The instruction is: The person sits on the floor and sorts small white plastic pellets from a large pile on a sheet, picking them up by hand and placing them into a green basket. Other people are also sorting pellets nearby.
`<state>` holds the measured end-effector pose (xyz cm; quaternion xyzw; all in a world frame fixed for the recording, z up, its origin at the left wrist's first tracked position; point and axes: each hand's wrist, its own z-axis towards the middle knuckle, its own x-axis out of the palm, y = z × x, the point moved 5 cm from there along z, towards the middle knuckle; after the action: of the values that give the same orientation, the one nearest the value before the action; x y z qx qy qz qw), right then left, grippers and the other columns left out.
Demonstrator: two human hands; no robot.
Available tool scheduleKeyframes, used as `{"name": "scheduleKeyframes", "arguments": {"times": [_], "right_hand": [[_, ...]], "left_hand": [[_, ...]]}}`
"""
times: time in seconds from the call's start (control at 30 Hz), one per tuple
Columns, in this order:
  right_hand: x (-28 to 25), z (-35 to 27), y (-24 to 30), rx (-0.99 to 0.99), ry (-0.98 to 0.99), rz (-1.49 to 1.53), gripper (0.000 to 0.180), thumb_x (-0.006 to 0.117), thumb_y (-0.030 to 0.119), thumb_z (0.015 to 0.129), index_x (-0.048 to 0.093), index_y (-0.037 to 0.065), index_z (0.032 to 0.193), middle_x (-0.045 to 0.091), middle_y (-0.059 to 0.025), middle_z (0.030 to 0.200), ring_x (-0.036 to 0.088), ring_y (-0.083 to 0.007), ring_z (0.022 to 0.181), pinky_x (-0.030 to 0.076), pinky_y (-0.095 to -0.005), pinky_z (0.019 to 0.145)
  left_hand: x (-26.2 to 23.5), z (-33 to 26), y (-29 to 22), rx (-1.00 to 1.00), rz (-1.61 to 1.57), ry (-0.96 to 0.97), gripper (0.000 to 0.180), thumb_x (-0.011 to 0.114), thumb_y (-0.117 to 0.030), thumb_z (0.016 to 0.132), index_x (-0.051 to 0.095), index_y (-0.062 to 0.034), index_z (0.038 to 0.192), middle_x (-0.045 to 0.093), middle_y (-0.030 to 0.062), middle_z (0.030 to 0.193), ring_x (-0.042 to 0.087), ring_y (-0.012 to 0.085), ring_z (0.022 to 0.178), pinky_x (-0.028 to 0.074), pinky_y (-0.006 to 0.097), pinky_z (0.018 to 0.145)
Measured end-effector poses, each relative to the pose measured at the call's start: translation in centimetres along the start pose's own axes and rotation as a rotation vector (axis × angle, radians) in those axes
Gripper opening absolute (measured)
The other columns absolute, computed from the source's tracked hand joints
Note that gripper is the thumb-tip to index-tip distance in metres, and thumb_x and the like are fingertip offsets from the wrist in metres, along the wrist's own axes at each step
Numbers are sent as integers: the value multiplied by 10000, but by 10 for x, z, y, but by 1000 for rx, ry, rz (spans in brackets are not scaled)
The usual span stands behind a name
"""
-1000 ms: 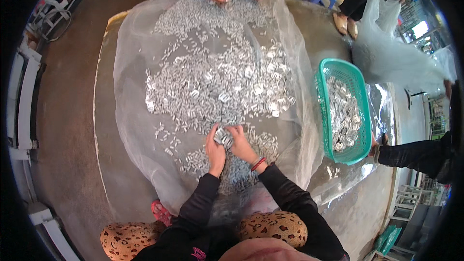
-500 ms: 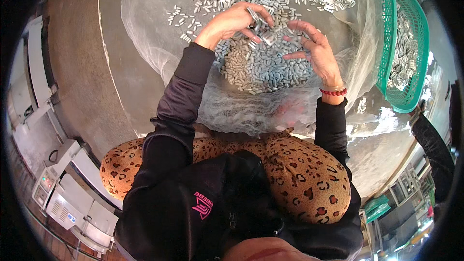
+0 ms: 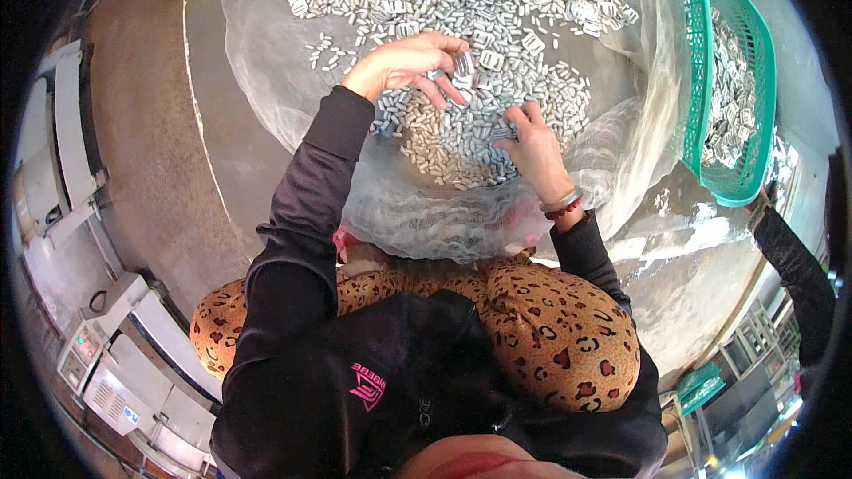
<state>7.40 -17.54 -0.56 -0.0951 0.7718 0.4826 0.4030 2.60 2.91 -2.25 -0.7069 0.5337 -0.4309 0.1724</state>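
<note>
My left hand (image 3: 410, 64) is curled round a few slotted metal buckles (image 3: 463, 67) that stick out between thumb and fingers, just above the heap. My right hand (image 3: 538, 153) reaches down into the near part of the small grey pellets (image 3: 444, 144), its fingers bent together; what they pinch, if anything, is hidden. More loose buckles (image 3: 490, 60) lie among the pellets, beyond and between my hands. Under everything spreads a sheer white mesh cloth (image 3: 408, 223).
A green plastic basket (image 3: 770, 98) holding many metal buckles (image 3: 729, 115) stands at the right. A dark sleeve (image 3: 790, 266) of another person reaches toward it. Grey machines (image 3: 133, 372) stand at the far left. My patterned trouser legs (image 3: 568, 337) border the mesh.
My right hand has come down and left into the near pellets, its spread fingers now bent together. My left hand has shifted slightly left and nearer, still with buckles.
</note>
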Motion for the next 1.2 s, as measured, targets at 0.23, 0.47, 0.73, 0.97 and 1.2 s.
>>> {"name": "scheduleKeyframes", "arguments": {"times": [0.23, 0.47, 0.73, 0.97, 1.2], "right_hand": [[-89, 8, -51, 369, -123, 747, 67, 634, 68, 745, 576, 36, 748, 590, -15, 701, 528, -80, 576, 440, -257, 494], [-74, 58, -19, 56, 161, 1382, 218, 601, 133, 818, 580, 81, 1029, 609, -45, 821, 587, -126, 679, 462, -272, 500], [13, 117, -39, -110, -38, -178, 264, 663, 222, 734, 569, -17, 791, 601, -193, 747, 620, -357, 772, 490, -448, 627], [-31, 86, -29, 259, 63, 791, 101, 554, 146, 813, 531, 48, 808, 588, -100, 822, 590, -205, 656, 473, -335, 528], [-57, 36, -61, 250, 66, 1667, 187, 539, 181, 872, 542, 72, 1024, 598, -86, 987, 593, -163, 873, 494, -256, 665]], "left_hand": [[61, 33, -49, 52, -207, 95, 485, 593, -250, 884, 414, 4, 1255, 570, 152, 1165, 642, 250, 955, 521, 272, 601], [19, 24, -14, 274, -232, -204, 285, 520, -341, 917, 544, -59, 884, 555, 36, 727, 610, 200, 735, 418, 227, 447], [25, 2, -29, 375, -452, -90, 297, 522, -339, 912, 525, -44, 875, 526, 68, 728, 576, 183, 662, 414, 230, 365], [10, 3, -9, 242, -347, -134, 297, 680, -89, 774, 572, -85, 1051, 536, 46, 820, 540, 138, 741, 467, 266, 518], [45, 16, 15, 444, 1226, -375, 422, 785, -77, 620, 577, 2, 979, 484, 173, 924, 511, 352, 838, 432, 407, 728]]}}
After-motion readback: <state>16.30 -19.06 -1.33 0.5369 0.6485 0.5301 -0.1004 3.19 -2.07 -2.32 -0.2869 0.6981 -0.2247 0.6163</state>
